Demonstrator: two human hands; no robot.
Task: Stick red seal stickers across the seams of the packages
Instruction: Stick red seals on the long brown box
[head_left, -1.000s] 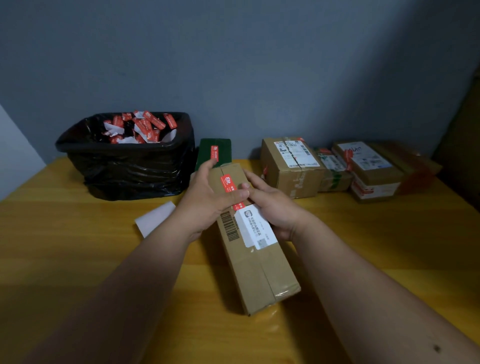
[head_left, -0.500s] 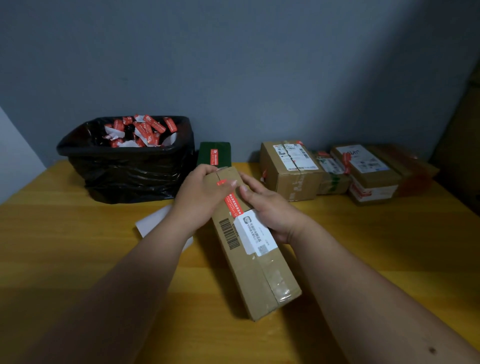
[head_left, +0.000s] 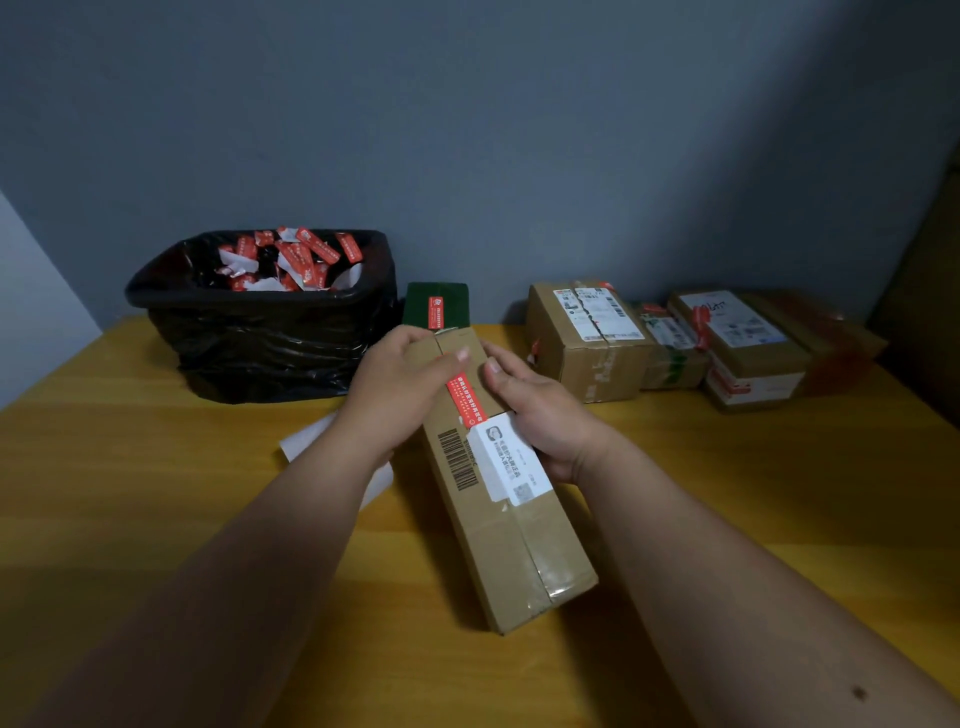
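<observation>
Centre of a yellow wooden table (head_left: 156, 493): a long brown cardboard package (head_left: 511, 525), lying lengthwise, far end gripped from both sides. Left hand (head_left: 397, 392) curled over the far left edge, thumb pressing the upper end of a red seal sticker (head_left: 466, 400) laid along the top seam. Right hand (head_left: 540, 415) wrapped around the right side, thumb beside the sticker, just above a white printed label (head_left: 514, 462). Partly under the left forearm, a white paper sheet (head_left: 311, 441). Behind, a black bag-lined bin (head_left: 270, 332) of red and white scraps, a dark green box (head_left: 437, 309) bearing a red sticker, and more taped brown parcels (head_left: 691, 343) along the grey wall.
</observation>
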